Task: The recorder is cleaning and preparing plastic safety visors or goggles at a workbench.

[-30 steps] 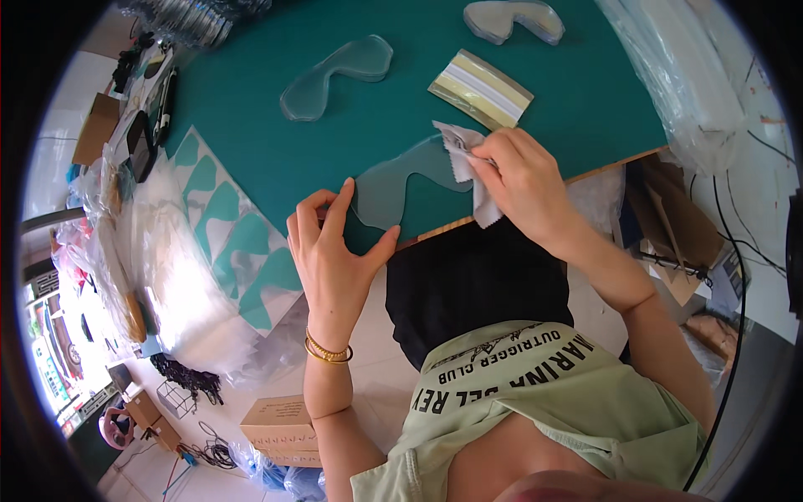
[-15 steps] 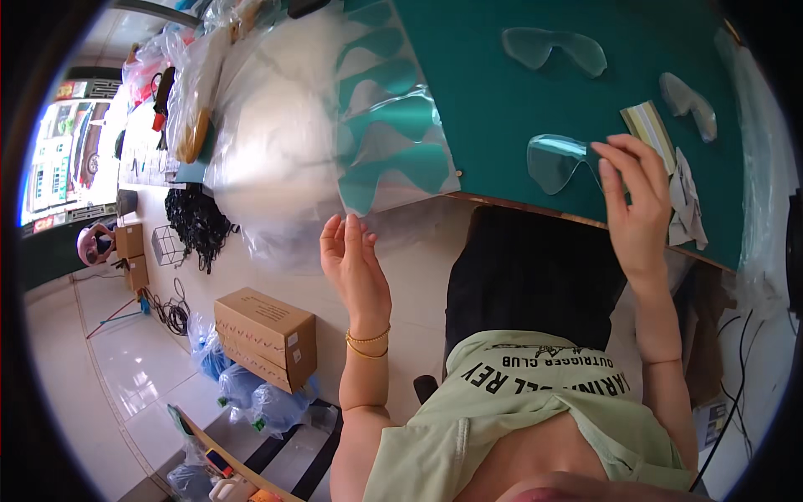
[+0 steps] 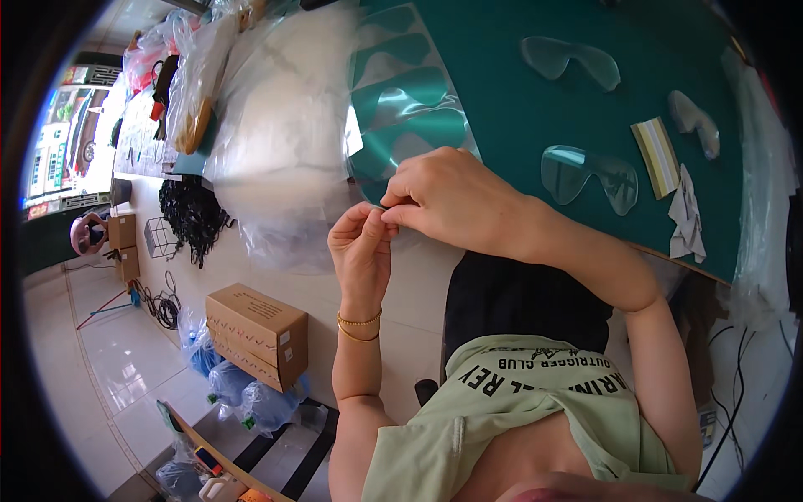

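A clear plastic sheet (image 3: 410, 117) with wavy, goggle-lens-shaped films hangs over the green table's left edge. At its near corner my left hand (image 3: 361, 247) is closed in a pinch. My right hand (image 3: 456, 197) reaches across and pinches at the same spot, fingertips against those of the left. The bit of sheet between the fingers is mostly hidden. To the right, a clear goggle lens (image 3: 590, 176) lies on the table, with a second clear lens (image 3: 570, 63) farther back and a third lens (image 3: 694, 124) at the far right.
On the green table (image 3: 502, 109) lie a striped yellowish strip (image 3: 655, 157) and a crumpled white cloth (image 3: 687, 217). Large clear plastic bags (image 3: 280, 134) bulge at the left. A cardboard box (image 3: 258, 335) and bagged blue bottles (image 3: 268, 406) stand on the floor.
My right hand has left the lens on the right and crossed over to my left hand. The lens now lies untouched. My left hand has risen slightly, its fingers closed together.
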Action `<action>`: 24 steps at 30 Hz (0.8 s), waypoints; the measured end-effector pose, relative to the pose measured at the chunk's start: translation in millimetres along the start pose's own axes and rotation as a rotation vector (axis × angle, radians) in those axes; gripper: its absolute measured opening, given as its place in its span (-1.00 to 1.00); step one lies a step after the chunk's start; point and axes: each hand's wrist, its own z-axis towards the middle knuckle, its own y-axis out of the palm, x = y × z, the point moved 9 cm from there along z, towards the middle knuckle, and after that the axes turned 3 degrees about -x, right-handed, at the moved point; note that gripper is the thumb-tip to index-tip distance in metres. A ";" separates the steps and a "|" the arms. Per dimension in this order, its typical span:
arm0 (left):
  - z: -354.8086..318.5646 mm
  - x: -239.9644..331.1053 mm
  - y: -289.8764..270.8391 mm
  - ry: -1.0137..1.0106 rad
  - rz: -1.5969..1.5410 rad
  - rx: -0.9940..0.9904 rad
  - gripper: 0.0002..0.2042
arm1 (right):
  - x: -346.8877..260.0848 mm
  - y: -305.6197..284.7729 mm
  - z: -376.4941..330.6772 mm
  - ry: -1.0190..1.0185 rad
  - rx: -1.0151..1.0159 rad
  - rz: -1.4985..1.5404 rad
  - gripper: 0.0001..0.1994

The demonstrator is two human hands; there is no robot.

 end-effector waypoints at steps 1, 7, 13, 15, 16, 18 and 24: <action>1.2 0.3 4.2 0.007 0.005 -0.025 -0.91 | 3.4 -4.1 -0.3 0.016 -0.001 0.068 -0.80; 2.2 -1.6 5.7 0.010 0.043 -0.087 -0.90 | 19.2 -3.8 1.5 0.086 -0.055 0.245 -0.81; -7.4 1.3 -9.8 0.008 0.158 0.049 -0.90 | 36.9 -70.9 -22.5 0.140 0.339 0.242 -0.81; -13.8 4.3 -25.7 0.015 0.246 0.177 -0.88 | 52.8 -126.1 -49.9 0.076 0.536 0.176 -0.81; -17.3 2.0 -25.2 0.008 0.242 0.176 -0.88 | 60.1 -147.2 -66.5 0.073 0.667 0.220 -0.79; -26.4 12.1 -33.5 0.079 0.489 0.360 -0.84 | 58.4 -166.5 -89.1 0.075 0.798 0.171 -0.82; -43.9 18.0 77.1 0.298 0.181 -0.017 -0.57 | -47.1 -79.5 -136.6 -0.553 0.805 -0.617 -0.74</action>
